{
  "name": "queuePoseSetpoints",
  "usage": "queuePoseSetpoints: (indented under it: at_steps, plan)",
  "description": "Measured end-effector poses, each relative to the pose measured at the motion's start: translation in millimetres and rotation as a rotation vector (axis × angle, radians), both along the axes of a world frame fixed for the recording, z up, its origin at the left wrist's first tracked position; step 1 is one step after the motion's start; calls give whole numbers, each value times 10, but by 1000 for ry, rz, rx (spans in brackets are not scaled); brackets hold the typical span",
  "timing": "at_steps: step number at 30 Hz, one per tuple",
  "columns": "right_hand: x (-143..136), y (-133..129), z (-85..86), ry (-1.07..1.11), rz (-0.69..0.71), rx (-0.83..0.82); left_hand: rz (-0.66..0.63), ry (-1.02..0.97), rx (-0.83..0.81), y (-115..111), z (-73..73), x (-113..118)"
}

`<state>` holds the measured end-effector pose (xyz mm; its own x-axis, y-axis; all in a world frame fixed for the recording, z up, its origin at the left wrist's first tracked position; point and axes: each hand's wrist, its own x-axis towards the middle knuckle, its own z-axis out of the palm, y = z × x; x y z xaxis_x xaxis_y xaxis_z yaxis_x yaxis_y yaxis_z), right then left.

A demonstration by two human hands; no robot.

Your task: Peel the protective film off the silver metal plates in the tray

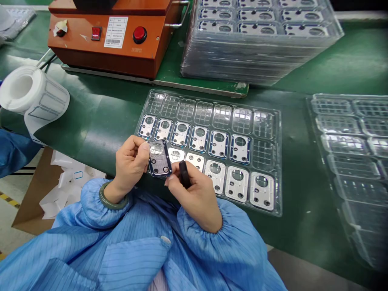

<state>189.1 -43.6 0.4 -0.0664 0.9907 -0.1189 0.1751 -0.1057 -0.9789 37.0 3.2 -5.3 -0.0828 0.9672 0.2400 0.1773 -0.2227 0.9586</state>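
My left hand pinches a small metal plate by its upper left edge. The plate has a dark blue border, one large round opening and several small holes, and is tilted up above the tray. My right hand grips a short black tool, its kind unclear, while its thumb and fingertip meet the plate's lower right corner. Beneath lies a clear plastic tray. Its middle row holds blue-bordered plates, its near row plain silver plates; the far row's pockets hold none.
An orange machine with a red button stands at the back left. Behind the tray rises a tall stack of filled clear trays. More clear trays lie right. A label roll sits left, above a cardboard box of backing paper.
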Motion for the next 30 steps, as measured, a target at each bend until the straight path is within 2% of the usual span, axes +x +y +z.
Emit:
queuePoseSetpoints:
  at_steps: [3,6,9,12,15,20,23,27,30]
  plan:
    - [8,-12,-38,116,-79,7,-11,121,12,47,45,-75]
    - [16,-13,-76,202,-164,-2,-124,381,3,125,73,-183]
    - [19,-10,-92,226,-170,-16,-226,650,-20,186,59,-244]
    - [18,-13,-93,230,-145,-13,-220,798,-42,194,24,-234]
    - [21,-19,-98,233,-143,-11,-178,853,-27,171,10,-189]
    - [38,-15,-109,210,-152,-25,-171,781,-18,146,36,-164]
    - [53,-11,-112,177,-165,-14,-99,664,110,107,30,-212]
    - [79,7,-150,90,-183,4,119,466,213,6,-57,-379]
    - [94,29,-191,61,-170,-4,387,238,193,-41,-157,-599]
